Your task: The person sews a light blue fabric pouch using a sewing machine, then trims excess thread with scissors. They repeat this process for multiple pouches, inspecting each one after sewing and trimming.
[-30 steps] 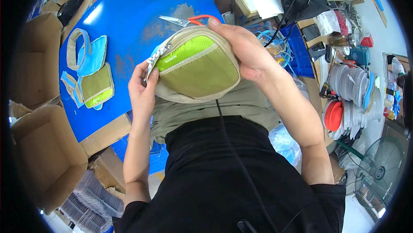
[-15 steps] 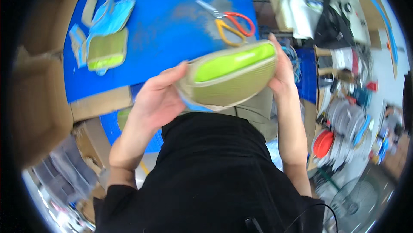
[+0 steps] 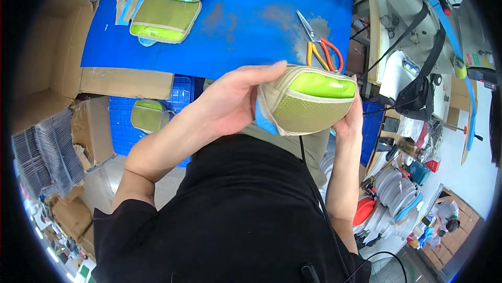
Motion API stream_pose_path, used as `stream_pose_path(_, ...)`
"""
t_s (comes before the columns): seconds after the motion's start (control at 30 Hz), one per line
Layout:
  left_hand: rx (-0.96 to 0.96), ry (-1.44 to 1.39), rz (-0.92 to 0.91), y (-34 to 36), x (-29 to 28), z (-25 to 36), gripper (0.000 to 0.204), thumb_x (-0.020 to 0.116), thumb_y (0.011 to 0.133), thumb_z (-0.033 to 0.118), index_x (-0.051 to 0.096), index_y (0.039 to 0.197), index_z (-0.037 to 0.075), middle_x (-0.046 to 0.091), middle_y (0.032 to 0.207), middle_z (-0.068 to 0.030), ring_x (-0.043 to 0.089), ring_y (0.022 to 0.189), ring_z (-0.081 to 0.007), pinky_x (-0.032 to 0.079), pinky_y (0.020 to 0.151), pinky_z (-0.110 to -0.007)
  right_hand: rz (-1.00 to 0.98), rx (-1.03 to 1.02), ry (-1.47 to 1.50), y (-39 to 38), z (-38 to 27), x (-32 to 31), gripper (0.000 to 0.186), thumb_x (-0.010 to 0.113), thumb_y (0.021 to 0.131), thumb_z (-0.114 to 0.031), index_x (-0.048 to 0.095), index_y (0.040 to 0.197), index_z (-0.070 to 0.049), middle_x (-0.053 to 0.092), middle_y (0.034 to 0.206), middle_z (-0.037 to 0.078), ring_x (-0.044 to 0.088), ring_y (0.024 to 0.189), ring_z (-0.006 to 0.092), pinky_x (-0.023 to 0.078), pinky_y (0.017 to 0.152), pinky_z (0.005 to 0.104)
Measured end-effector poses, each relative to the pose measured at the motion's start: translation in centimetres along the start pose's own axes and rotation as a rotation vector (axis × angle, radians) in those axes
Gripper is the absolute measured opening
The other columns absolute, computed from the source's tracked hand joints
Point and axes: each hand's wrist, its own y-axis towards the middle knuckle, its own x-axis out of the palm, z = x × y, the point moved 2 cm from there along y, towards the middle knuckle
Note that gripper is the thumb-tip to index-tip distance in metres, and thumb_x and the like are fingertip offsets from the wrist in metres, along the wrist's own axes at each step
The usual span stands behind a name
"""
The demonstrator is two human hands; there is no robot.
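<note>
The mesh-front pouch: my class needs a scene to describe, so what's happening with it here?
A person's left hand and right hand hold a green-and-beige mesh-front pouch between them, one at each end. Beyond it, on a blue table, lie scissors with red and orange handles. Olive and blue fabric pieces lie further left on the table.

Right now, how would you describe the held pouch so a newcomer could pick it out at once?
Start at the big blue table, then go to its near edge. Beside it, the left hand and right hand hold a rounded pouch with a lime panel above olive mesh. Unlike the similarly coloured piece on the table, it is plump and held.
</note>
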Motion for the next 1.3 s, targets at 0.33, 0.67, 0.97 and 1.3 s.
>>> stream_pose_path(0.33, 0.864, 1.335, 0.417, -0.7, -3.7, 5.2, 0.03, 0.075, 0.08, -0.01, 0.082, 0.101, 0.009, 0.058, 0.087, -0.0005, 0.05, 0.065, -0.0068, 0.037, 0.053, -0.023, -0.019, -0.478, -0.862, -2.3, -0.7, 3.5, 0.03, 0.078, 0.089, -0.004, 0.048, 0.082, -0.009, 0.052, 0.079, -0.005, 0.049, 0.075, 0.0066, 0.042, 0.07, 0.025)
stream_pose_path(0.67, 0.543, 0.929, 0.403, 3.6, -7.9, 8.1, 0.022, 0.064, 0.091, 0.0, 0.074, 0.109, 0.007, 0.065, 0.093, -0.0031, 0.06, 0.074, -0.0079, 0.045, 0.057, -0.024, 0.008, -0.425, -0.836, 0.3, 0.4, 2.2, 0.02, 0.074, 0.092, -0.005, 0.055, 0.094, -0.01, 0.058, 0.085, -0.004, 0.054, 0.076, 0.0068, 0.043, 0.066, 0.0232)
stream_pose_path(0.97, 0.884, 0.674, 0.559, 14.2, -7.1, 18.1, 0.065, 0.084, 0.084, 0.022, 0.053, 0.138, 0.002, 0.063, 0.128, -0.0134, 0.065, 0.112, -0.0247, 0.057, 0.087, -0.042, -0.029, -0.5, -0.735, -2.1, 0.8, 6.0, 0.049, 0.069, 0.1, -0.027, 0.052, 0.141, -0.005, 0.059, 0.141, 0.01, 0.063, 0.122, 0.0225, 0.051, 0.087, 0.0325)
stream_pose_path(1.3, 0.955, 1.901, 0.973, 2.3, -15.5, 30.4, 0.022, 0.075, 0.091, 0.02, 0.071, 0.106, 0.005, 0.073, 0.098, -0.0066, 0.067, 0.095, -0.0221, 0.049, 0.096, -0.036, -0.015, -0.394, -0.733, -3.4, 3.9, 2.2, 0.042, 0.073, 0.097, -0.014, 0.056, 0.133, 0.001, 0.063, 0.131, 0.009, 0.063, 0.109, 0.0159, 0.051, 0.092, 0.0286)
